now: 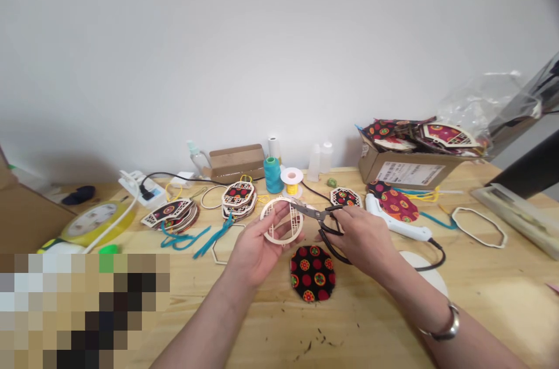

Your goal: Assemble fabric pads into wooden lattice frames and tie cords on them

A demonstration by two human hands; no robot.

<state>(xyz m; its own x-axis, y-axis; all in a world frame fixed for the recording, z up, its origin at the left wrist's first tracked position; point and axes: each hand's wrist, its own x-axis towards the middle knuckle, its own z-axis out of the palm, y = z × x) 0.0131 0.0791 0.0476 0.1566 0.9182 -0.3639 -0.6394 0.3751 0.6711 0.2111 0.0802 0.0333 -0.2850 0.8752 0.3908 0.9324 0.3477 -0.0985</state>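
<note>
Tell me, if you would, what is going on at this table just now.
A person's left hand holds up a round wooden lattice frame, while the right hand has a pair of black-handled scissors, the blades reaching the frame's upper edge. Whether they are cutting anything is too small to tell. A black patterned fabric piece lies on the table below the hands, and a white corded tool rests beyond the right forearm.
</note>
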